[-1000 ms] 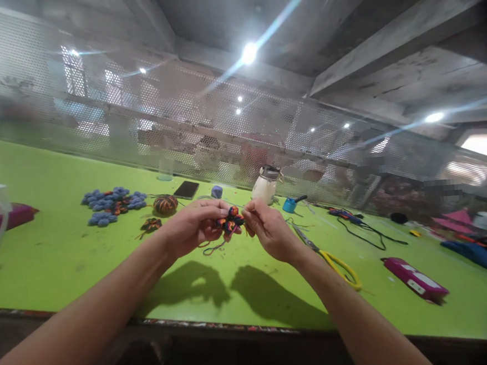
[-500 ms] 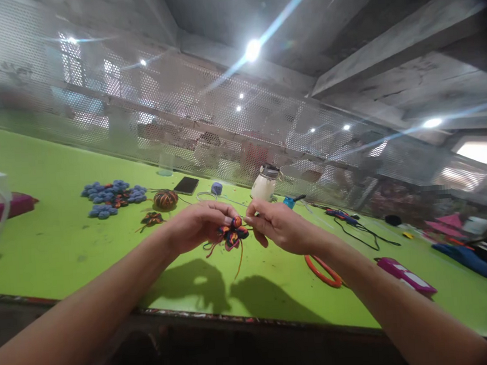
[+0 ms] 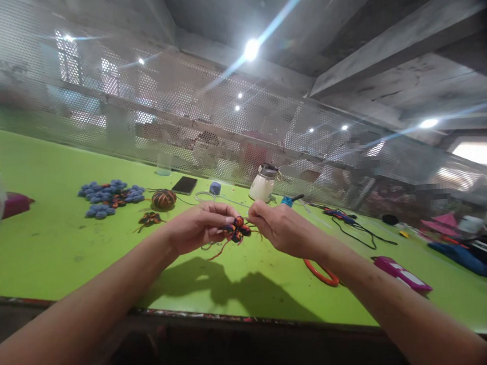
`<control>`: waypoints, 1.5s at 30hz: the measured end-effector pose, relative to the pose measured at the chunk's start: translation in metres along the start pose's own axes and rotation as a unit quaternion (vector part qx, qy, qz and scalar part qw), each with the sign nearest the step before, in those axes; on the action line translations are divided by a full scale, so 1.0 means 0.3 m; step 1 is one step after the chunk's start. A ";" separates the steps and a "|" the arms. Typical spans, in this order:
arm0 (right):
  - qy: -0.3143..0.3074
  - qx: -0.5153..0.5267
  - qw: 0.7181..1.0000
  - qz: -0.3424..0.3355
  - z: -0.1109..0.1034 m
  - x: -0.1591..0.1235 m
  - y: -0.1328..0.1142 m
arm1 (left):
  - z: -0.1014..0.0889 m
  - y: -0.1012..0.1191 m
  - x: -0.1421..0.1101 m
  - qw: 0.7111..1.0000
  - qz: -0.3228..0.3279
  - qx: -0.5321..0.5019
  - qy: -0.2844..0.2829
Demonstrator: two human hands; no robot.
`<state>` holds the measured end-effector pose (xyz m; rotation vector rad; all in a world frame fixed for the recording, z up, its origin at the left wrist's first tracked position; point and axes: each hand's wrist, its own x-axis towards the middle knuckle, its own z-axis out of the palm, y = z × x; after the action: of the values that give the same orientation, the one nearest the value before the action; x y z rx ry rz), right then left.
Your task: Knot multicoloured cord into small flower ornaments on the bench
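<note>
Above the table, my left hand [image 3: 205, 227] pinches a small crocheted flower [image 3: 238, 230] in dark blue, orange and pink yarn, with a loose pink tail hanging below it. Close on the flower's right is my right hand [image 3: 277, 224], fingers closed in a pinch. Something thin runs from that pinch to the flower; whether it is a hook or yarn I cannot tell. Left of my hands lie a multicoloured yarn ball [image 3: 163, 199], a second dark and orange crocheted flower [image 3: 150, 219] with loose tails, and a cluster of blue crocheted flowers [image 3: 111, 196].
On the green table [image 3: 86, 260] stand a white jug [image 3: 262, 184] and a clear cup [image 3: 164, 164]. A phone [image 3: 184, 185], a blue yarn ball [image 3: 215, 188], an orange ring-shaped handle [image 3: 321, 273], a magenta case [image 3: 401, 274] and dark cords [image 3: 346, 220] lie around. Perforated metal panels rise behind.
My right hand has turned, its fingers curling closer together near the flower. The flower has tilted, and its orange tail now lies toward the right hand instead of hanging down.
</note>
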<state>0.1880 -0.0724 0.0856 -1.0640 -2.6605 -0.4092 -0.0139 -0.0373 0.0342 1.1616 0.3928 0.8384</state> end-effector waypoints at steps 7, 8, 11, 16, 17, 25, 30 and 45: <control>0.008 -0.104 0.994 -0.027 0.024 0.004 0.008 | -0.006 -0.002 0.003 1.000 -0.007 0.010 0.004; 0.007 -0.118 0.993 -0.029 0.025 0.005 0.007 | -0.008 -0.003 0.005 1.000 -0.008 0.013 0.006; 0.004 -0.102 0.995 -0.011 0.021 0.007 0.005 | -0.016 -0.008 0.010 1.000 -0.006 0.017 0.000; -0.009 -0.019 1.000 0.016 0.008 0.005 0.008 | -0.023 -0.016 0.013 0.999 0.006 0.021 -0.028; -0.012 -0.014 1.000 0.015 0.006 0.004 0.009 | -0.023 -0.017 0.013 0.999 0.010 0.021 -0.035; -0.016 -0.196 0.980 -0.040 0.010 -0.012 -0.018 | -0.021 -0.012 0.009 0.998 0.002 0.038 -0.048; -0.013 -0.230 0.972 -0.034 0.010 -0.009 -0.037 | -0.034 -0.012 0.013 0.999 0.001 0.024 -0.048; 0.045 -0.028 0.969 0.240 0.148 0.048 -0.035 | -0.038 -0.022 0.046 0.971 0.060 0.223 0.065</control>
<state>0.1651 -0.0552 0.0473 -1.6055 -2.2204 -0.4170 -0.0102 -0.0204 0.0258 1.5634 0.6474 0.9637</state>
